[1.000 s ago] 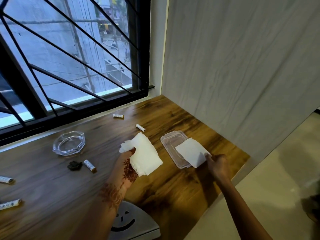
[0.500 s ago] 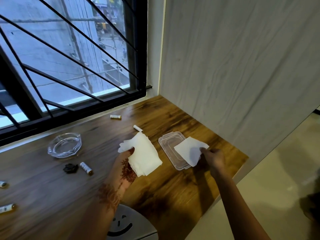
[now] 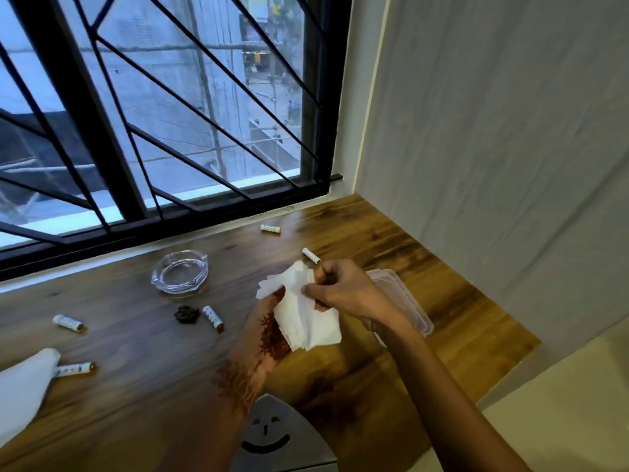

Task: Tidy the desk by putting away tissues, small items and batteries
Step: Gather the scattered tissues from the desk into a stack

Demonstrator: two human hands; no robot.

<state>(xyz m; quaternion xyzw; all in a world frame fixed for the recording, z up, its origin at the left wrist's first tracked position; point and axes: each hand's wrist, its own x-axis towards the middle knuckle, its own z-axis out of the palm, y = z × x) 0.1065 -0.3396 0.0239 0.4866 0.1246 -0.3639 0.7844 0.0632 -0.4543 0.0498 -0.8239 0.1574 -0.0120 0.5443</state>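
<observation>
Both hands are on the tissues. My left hand cradles the stack from below, thumb clamped over its left edge. My right hand is on it from the right, its curled fingers pinching the top sheet near the far end.

The stack sits in my palm above the desk, between the ashtray and the box. Its long axis runs away from me toward the window, with the far end leaning a little left. It is white and soft, several sheets loosely folded, with a crease down its length. The far corners are ragged and splayed, and the near edge is squarer.

The box is clear, shallow plastic. It lies flat near the desk's right edge, partly hidden behind my right wrist.

Now the batteries, all lying on their sides. The far battery is by the sill, its axis roughly along the window. The second battery is just beyond my right knuckles, slanting toward the far left. The mid battery is just beside a dark lump, on my side of the ashtray. The left battery is well off to the left. The near battery lies with its left end against a white sheet at the desk's left edge.
</observation>
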